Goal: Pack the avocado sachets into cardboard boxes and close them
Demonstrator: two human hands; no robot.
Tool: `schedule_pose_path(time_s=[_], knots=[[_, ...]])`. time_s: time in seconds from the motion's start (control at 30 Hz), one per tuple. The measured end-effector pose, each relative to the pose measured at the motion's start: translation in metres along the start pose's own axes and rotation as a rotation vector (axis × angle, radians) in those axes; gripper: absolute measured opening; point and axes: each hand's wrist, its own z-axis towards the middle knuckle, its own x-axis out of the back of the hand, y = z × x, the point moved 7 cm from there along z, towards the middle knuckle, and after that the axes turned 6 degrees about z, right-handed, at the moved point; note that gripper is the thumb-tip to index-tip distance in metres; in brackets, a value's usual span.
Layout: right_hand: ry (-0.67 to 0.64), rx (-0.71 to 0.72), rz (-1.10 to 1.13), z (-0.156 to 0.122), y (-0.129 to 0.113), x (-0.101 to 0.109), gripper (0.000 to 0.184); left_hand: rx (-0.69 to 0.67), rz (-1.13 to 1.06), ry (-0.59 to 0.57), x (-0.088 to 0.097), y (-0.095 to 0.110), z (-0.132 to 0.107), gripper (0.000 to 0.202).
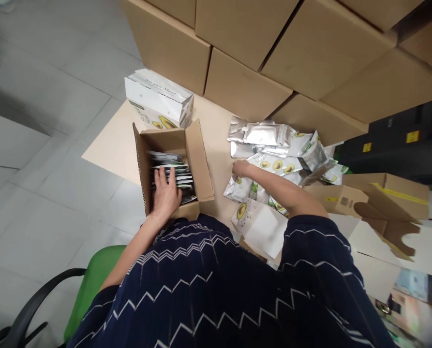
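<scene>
An open brown cardboard box (203, 164) stands on the table in front of me, with a row of thin pouches (184, 177) packed upright in it. My left hand (166, 193) reaches into the box, its fingers stretched out over the pouch tops. To the right lies a loose heap of silver and white pouches printed with avocados (277, 164). My right hand (241, 168) is at the heap's left edge, fingers curled in a pinch at a pouch (237, 189); the fingertips are partly hidden.
A white "Super Meal" carton (159, 96) stands behind the box. Large cardboard boxes (248, 82) are stacked along the back. An opened white carton (264, 227) lies near my body, and open cardboard cartons (379, 212) sit at right. A green chair (96, 275) is at lower left.
</scene>
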Motion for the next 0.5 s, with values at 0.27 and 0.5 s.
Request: schedule_pose_path(time_s=[0.27, 0.5], knots=[[0.195, 0.177, 0.011, -0.041, 0.032, 0.117, 0.015, 0.006, 0.006, 0.008, 0.001, 0.000, -0.001, 0.074], [0.794, 0.257, 0.331, -0.137, 0.057, 0.205, 0.023, 0.000, 0.024, 0.021, 0.002, 0.000, -0.001, 0.073]])
